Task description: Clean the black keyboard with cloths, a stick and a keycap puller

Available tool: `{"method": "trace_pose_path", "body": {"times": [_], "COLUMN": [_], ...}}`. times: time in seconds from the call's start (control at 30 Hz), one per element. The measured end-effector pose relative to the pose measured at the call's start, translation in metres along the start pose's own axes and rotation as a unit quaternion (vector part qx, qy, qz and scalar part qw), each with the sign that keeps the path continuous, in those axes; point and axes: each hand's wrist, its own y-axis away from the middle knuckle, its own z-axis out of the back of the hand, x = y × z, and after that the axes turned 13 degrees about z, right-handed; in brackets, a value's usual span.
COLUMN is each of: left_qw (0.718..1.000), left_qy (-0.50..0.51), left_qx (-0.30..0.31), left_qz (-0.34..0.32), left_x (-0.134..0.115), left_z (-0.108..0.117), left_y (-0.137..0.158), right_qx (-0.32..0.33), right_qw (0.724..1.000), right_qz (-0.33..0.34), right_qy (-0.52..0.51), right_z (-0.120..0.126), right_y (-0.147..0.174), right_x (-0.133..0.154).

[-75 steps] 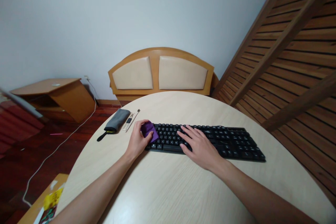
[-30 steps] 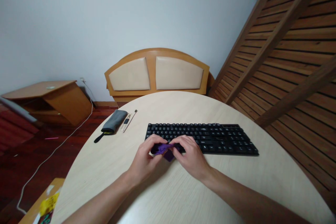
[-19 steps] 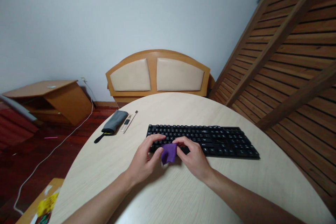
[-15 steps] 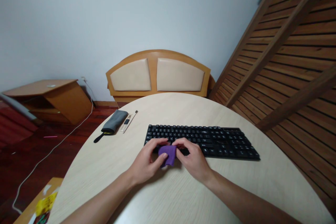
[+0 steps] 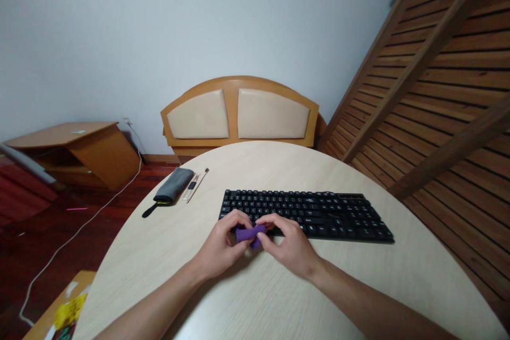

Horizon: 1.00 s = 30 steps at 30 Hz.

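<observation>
A small purple cloth (image 5: 247, 234) is bunched between my two hands, just in front of the black keyboard (image 5: 311, 218). My left hand (image 5: 223, 241) pinches its left end between thumb and fingers. At the other end, my right hand (image 5: 290, 244) grips it with thumb and fingertips. The cloth looks folded or rolled into a narrow strip, with a bit hanging below. Both hands cover part of the keyboard's near left edge.
On the left of the round table (image 5: 167, 276) lie a grey pouch (image 5: 174, 185) with a black strap, a slim clear-and-black item (image 5: 192, 186) and a thin stick with a dark tip (image 5: 198, 185). A wooden headboard (image 5: 233, 111) stands beyond, a slatted wooden frame (image 5: 430, 106) at right.
The purple cloth was a flat folded square and is now a narrower bunched strip. My right thumb has moved onto its right end. The keyboard and pouch stay put.
</observation>
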Motion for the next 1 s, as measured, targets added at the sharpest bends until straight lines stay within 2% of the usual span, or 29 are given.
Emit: {"method": "trace_pose_path", "body": {"times": [0.1,0.3,0.57,0.77,0.87,0.93,1.0], "left_qw": [0.998,0.992,0.991,0.983,0.982,0.979,0.970], "left_qy": [0.047,0.075,0.103,0.133,0.129,0.096,0.019], "left_qx": [0.016,0.007,-0.008,-0.010,-0.071,-0.150,-0.230], "left_qz": [0.025,0.104,0.089,0.123,0.119,0.100,0.073], "left_x": [-0.002,0.004,0.002,0.006,0.011,0.018,0.027], "left_z": [-0.001,-0.003,-0.007,-0.007,-0.001,0.009,0.024], "left_y": [0.001,0.000,0.000,-0.002,-0.006,-0.012,-0.019], "right_qx": [0.002,0.000,0.012,0.026,0.034,0.034,0.035], "right_qw": [1.000,1.000,1.000,0.998,0.994,0.986,0.971], "right_qz": [-0.006,-0.027,-0.009,0.033,0.048,0.060,0.070], "right_qy": [-0.003,-0.013,0.013,0.051,0.091,0.150,0.227], "right_z": [-0.001,-0.002,-0.001,-0.005,0.001,0.011,0.023], "right_y": [0.001,0.002,0.004,0.007,0.002,-0.004,-0.011], "right_x": [-0.001,-0.003,-0.001,-0.005,-0.008,-0.010,-0.015]}}
